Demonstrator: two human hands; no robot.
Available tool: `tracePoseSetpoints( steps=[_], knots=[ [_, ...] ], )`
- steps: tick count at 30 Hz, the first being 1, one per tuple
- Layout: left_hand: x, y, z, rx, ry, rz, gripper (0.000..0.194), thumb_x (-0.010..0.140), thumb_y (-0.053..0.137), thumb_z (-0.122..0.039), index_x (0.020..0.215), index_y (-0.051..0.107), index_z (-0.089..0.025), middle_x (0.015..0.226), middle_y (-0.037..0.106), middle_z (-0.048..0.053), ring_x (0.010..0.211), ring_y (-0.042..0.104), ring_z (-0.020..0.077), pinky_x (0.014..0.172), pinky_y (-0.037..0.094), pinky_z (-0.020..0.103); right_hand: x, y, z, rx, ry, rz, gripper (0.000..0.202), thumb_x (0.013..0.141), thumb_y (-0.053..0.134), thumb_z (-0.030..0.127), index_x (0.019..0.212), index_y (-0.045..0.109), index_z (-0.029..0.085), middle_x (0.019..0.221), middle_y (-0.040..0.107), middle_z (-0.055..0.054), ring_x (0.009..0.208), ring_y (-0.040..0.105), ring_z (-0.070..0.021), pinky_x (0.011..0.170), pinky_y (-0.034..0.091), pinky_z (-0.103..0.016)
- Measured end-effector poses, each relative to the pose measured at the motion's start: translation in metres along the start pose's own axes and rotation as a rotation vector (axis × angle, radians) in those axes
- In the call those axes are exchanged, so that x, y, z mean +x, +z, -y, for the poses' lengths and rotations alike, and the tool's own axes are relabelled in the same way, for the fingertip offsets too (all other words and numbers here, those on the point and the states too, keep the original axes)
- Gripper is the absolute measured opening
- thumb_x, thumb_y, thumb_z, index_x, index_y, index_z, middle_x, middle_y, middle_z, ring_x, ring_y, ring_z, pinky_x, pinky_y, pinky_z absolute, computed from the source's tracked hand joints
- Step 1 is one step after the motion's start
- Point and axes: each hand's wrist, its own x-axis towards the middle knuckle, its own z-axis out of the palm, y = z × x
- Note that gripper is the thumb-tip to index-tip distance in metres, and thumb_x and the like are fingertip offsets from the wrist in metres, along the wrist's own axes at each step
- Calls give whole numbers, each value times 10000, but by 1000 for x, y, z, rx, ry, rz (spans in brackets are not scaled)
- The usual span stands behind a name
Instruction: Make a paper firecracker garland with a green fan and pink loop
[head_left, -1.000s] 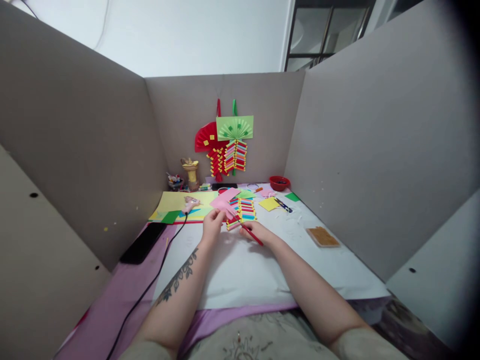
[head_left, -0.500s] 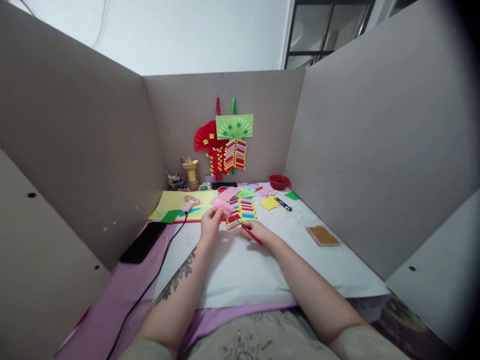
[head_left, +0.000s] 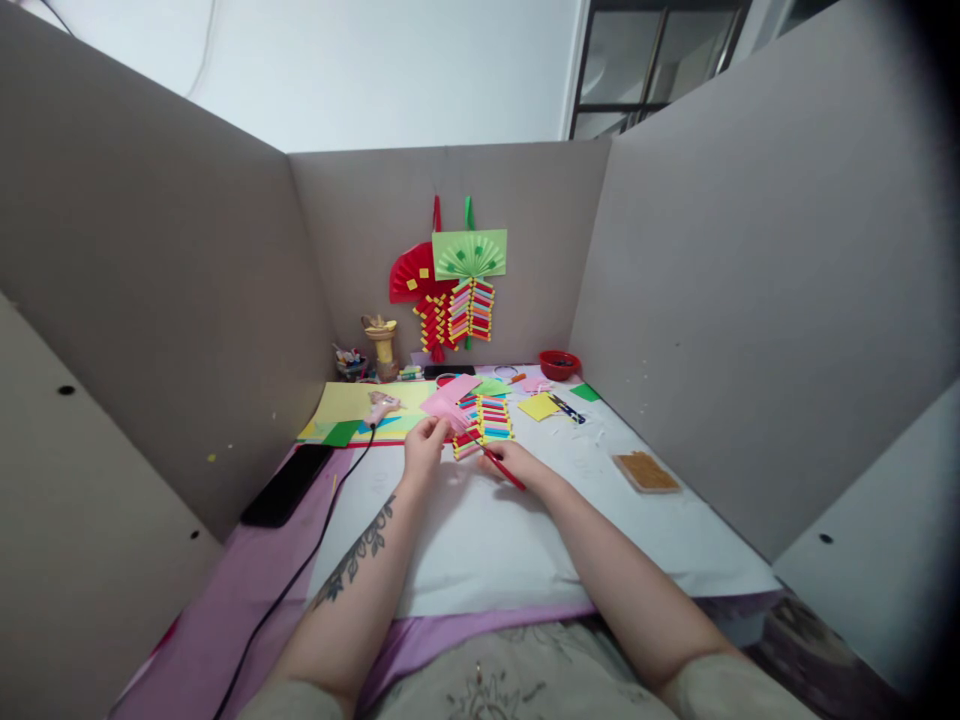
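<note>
My left hand point(head_left: 424, 446) pinches the lower edge of a pink piece of paper point(head_left: 448, 405) at the middle of the table. In my right hand point(head_left: 517, 462) are red-handled scissors point(head_left: 504, 470), their blades pointing up and left toward the paper's lower right corner. Whether the blades touch the paper is too small to tell. Right behind the blades lie rows of rolled paper sticks point(head_left: 495, 418) in red, pink, blue and white with yellow ends. Another pink sheet seems to overlap the held one at its top.
A pink glue gun point(head_left: 382, 405) with a black cord rests on yellow sheets point(head_left: 345, 400). A black phone point(head_left: 289, 487) lies at left. Right are a yellow square point(head_left: 538, 406), a utility knife point(head_left: 567, 408), a red bowl point(head_left: 559, 364) and a box of brown material point(head_left: 646, 471). Paper fans point(head_left: 470, 255) hang behind.
Almost nothing differs. The view has shifted very slightly, and both hands keep the same hold on the paper and scissors.
</note>
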Motion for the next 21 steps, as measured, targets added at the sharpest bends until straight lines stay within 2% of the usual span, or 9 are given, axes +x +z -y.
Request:
tracePoseSetpoints(
  steps=[3,7,21],
  knots=[
    [0,0,1,6,7,7,249,736,578,-401,685,611,-159,658,639,16,623,565,138,549,392,228,0,0,-1,17,-4,5,338,757,533,365,924,714,134,613,558,3,535,403,-91,518,346,-214],
    [0,-1,2,14,7,2,259,737,573,-409,679,605,-159,656,639,17,621,565,138,547,394,230,0,1,-3,29,13,-4,299,747,535,325,872,719,126,593,546,7,532,404,-87,509,340,-205],
    [1,0,3,25,-18,8,259,748,574,-414,677,593,-166,661,625,14,635,561,138,548,388,224,1,2,-11,5,46,-27,274,714,587,368,759,696,120,561,528,14,525,411,-88,490,321,-203]
  ],
)
